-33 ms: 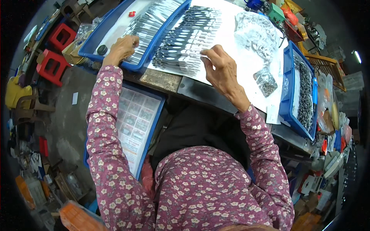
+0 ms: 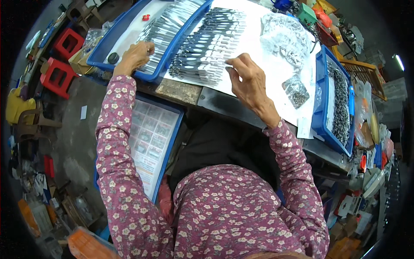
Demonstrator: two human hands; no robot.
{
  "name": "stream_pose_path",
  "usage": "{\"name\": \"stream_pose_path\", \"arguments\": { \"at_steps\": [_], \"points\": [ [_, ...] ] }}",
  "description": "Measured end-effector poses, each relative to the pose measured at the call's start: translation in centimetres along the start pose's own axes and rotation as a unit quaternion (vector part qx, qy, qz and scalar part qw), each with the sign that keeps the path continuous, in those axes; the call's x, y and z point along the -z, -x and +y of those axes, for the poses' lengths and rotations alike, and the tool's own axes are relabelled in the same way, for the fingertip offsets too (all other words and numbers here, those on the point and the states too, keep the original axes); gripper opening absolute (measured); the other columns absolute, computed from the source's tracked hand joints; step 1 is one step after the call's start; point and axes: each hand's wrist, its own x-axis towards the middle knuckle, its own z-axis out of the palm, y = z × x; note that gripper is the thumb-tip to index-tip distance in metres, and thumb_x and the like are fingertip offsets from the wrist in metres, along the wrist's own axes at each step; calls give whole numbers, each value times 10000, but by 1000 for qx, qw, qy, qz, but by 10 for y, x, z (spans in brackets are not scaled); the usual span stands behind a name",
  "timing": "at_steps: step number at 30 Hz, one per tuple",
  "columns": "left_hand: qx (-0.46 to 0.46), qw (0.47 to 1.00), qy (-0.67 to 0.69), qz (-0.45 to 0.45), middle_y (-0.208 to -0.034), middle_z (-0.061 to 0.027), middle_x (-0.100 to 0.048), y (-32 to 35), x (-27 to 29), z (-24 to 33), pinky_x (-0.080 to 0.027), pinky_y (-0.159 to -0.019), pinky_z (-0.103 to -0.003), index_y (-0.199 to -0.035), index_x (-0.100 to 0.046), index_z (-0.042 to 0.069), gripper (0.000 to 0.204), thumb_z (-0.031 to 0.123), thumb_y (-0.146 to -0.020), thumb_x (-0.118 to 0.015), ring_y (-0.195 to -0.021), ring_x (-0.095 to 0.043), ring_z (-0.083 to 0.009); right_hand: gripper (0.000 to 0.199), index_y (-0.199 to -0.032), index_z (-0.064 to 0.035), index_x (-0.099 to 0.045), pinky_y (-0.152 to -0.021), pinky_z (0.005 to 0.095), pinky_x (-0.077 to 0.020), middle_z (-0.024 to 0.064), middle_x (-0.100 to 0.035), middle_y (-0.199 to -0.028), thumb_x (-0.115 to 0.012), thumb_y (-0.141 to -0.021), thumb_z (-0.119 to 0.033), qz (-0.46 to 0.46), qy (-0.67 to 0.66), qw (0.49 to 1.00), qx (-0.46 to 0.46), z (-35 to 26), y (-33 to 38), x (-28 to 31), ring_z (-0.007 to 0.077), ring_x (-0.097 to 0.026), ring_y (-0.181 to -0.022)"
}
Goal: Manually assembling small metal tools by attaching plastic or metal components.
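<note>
My left hand (image 2: 136,57) is over the near end of a blue tray (image 2: 166,60), fingers curled together at a row of slim silver metal pieces (image 2: 174,21). Whatever it grips is hidden. To the right of this tray, long dark-and-white pieces with oval marks (image 2: 207,45) lie side by side in a dense row on white paper (image 2: 254,41). Just off the near right end of that row is my right hand (image 2: 250,82), thumb and forefinger brought together. Something tiny may sit at its fingertips, too small to name.
A round black-rimmed thing (image 2: 113,58) and a small red piece (image 2: 146,17) lie in the left tray. Clear bags of small parts (image 2: 282,39) cover the paper's right side. A blue bin (image 2: 320,110) holds dark small parts. Below the table edge sits another tray (image 2: 161,172).
</note>
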Motion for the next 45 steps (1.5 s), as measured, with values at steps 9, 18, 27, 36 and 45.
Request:
{"name": "stream_pose_path", "arguments": {
  "at_steps": [9, 18, 27, 36, 45],
  "points": [
    [-106, 994, 3, -16, -818, -152, -562, -4, 4, -10, -423, -686, -399, -817, -506, 62, 186, 18, -652, -578, -799, -553, -340, 93, -845, 22, -584, -465, 265, -422, 94, -530, -750, -586, -754, 43, -6, -4, 996, -87, 19, 38, 52, 171, -539, -541],
    [-140, 988, 53, -47, -766, -120, -505, 3, 10, -7, -412, -650, -364, -803, -504, 48, 196, -3, -665, -634, -742, -522, -277, 109, -857, 19, -582, -504, 247, -397, 64, -511, -734, -587, -754, 52, -2, -20, 988, -152, 26, 73, 83, 132, -504, -563],
    [-163, 986, 19, -23, -699, -145, -492, -28, -19, -31, -385, -579, -392, -828, -483, 53, 161, -18, -697, -544, -646, -496, -309, 126, -854, 12, -573, -515, 276, -409, 85, -521, -741, -602, -736, 46, 23, 35, 984, -174, 33, 104, 124, 197, -521, -570],
    [-111, 915, 381, -67, -1206, -73, -491, -38, -47, -107, -374, -929, -266, -1244, -448, 45, 418, 298, -912, -457, -1082, -494, -171, 119, -859, 20, -577, -538, 274, -425, 100, -564, -765, -588, -742, 39, 65, 111, 973, -193, 52, 137, 169, 197, -559, -611],
    [-115, 936, 325, -77, -1304, -123, -413, -18, -16, -100, -323, -998, -340, -1300, -389, 40, 708, 573, -836, -424, -1194, -413, -250, 181, -824, 18, -612, -650, 342, -476, 153, -622, -791, -520, -738, -111, 44, 259, 921, -286, 157, 156, 243, 262, -607, -727]
  ]
}}
